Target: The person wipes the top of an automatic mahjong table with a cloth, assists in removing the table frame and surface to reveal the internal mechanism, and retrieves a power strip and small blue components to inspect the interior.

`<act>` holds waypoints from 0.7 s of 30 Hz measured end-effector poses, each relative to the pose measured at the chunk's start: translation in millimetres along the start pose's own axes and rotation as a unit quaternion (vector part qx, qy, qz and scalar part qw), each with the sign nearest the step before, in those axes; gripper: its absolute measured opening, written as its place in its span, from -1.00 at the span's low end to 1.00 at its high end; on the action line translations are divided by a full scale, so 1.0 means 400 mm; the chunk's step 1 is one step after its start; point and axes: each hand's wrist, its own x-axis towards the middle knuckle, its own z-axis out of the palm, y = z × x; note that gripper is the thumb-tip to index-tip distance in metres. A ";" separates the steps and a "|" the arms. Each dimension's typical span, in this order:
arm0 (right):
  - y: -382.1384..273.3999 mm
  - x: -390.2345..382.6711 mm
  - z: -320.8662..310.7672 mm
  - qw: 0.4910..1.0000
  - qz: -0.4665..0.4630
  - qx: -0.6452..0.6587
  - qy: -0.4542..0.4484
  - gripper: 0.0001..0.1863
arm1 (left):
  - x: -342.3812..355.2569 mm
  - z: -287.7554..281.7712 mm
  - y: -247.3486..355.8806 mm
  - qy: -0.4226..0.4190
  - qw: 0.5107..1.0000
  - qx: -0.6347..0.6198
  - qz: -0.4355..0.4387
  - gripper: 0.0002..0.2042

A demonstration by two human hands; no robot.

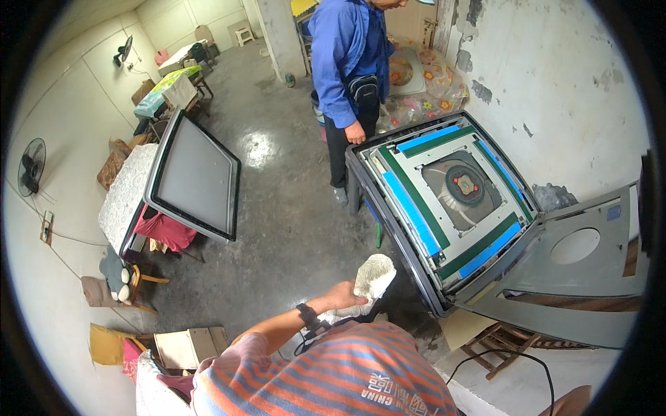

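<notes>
The left hand [341, 296] has its fingers closed around a crumpled white piece [377, 275], just left of the opened square machine [466, 185]; the right hand's grip cannot be told; a co-worker [340, 69] stands by the machine's far-left corner

A whitish, curved item [375, 275], material unclear, is tilting upward and rightward, being gripped low by the left hand [344, 295].

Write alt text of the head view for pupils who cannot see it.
The left hand holds a pale, scoop-shaped object beside an opened square table with blue and green strips. A person in blue stands by its far corner.
</notes>
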 end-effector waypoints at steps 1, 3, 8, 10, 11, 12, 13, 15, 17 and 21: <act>0.000 0.001 -0.001 1.000 0.000 0.000 0.001 -0.86 | 0.003 0.003 -0.005 0.003 1.000 -0.008 0.007 -0.41; 0.000 -0.005 -0.004 1.000 0.003 -0.001 0.004 -0.86 | -0.002 0.012 -0.008 0.002 1.000 -0.016 0.012 -0.41; -0.001 -0.009 -0.007 1.000 0.004 -0.003 0.007 -0.84 | -0.010 0.006 0.009 -0.002 1.000 -0.019 0.002 -0.46; 0.000 -0.009 -0.010 1.000 0.006 -0.004 0.008 -0.84 | -0.007 0.007 0.009 -0.007 1.000 -0.013 -0.002 -0.46; -0.001 -0.010 -0.011 1.000 0.005 -0.005 0.010 -0.83 | -0.005 0.009 0.008 -0.012 1.000 -0.005 -0.004 -0.46; 0.000 -0.010 -0.010 1.000 0.006 -0.006 0.011 -0.83 | -0.003 0.010 0.006 -0.014 1.000 -0.005 -0.005 -0.46; -0.002 -0.011 -0.010 1.000 0.006 -0.006 0.013 -0.83 | -0.001 0.011 0.003 -0.017 1.000 -0.007 -0.004 -0.45; -0.004 -0.008 -0.011 1.000 0.007 -0.007 0.011 -0.82 | 0.002 0.014 -0.007 -0.016 1.000 -0.012 -0.003 -0.45; -0.003 -0.005 -0.013 1.000 0.006 -0.010 0.013 -0.82 | 0.007 0.017 -0.015 -0.006 1.000 -0.008 -0.001 -0.45; -0.001 -0.011 -0.018 1.000 0.010 -0.013 0.016 -0.80 | -0.001 0.036 -0.030 0.008 1.000 0.014 0.005 -0.44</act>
